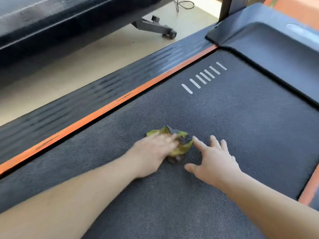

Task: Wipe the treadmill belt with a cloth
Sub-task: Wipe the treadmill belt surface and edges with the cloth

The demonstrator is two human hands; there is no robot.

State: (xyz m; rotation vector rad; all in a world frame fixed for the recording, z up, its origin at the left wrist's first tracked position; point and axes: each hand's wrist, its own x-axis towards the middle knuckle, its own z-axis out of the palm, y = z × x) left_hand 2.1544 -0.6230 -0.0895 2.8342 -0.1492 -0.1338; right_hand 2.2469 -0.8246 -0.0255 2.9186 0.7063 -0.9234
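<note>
Left hand (155, 152): head view; lies palm down on the cloth with fingers straight and close together, pressing it flat rather than curling round it. Its outline is smeared by motion blur.
Right hand (214, 163): palm down on the belt just right of the cloth, fingers spread and straight, thumb out to the left, holding nothing. The index fingertip reaches the cloth's right edge; the blur hides whether it touches.
Cloth (183, 147): crumpled, yellow-green with dark grey patches. It lies on the belt near its middle, between the two hands and half covered by the left hand's fingers.
Belt (233, 118): dark grey and finely textured, filling most of the view and running diagonally from lower left to upper right.
White bars (203, 77): a row of short painted marks on the belt, well beyond the hands.
Orange strip (103, 110): runs along the belt's left edge.
Side rail (82, 95): dark and ribbed, just outside the orange strip.
Motor cover (276, 54): dark plastic hood at the belt's far end, upper right.
Floor (77, 62): pale, left of the rail.
Second machine (51, 23): dark, long and blurred, across the upper left.
Wheel (172, 34): small, on that machine's frame, resting on the floor.
Cable (183, 4): thin, looped on the floor at the top edge.
</note>
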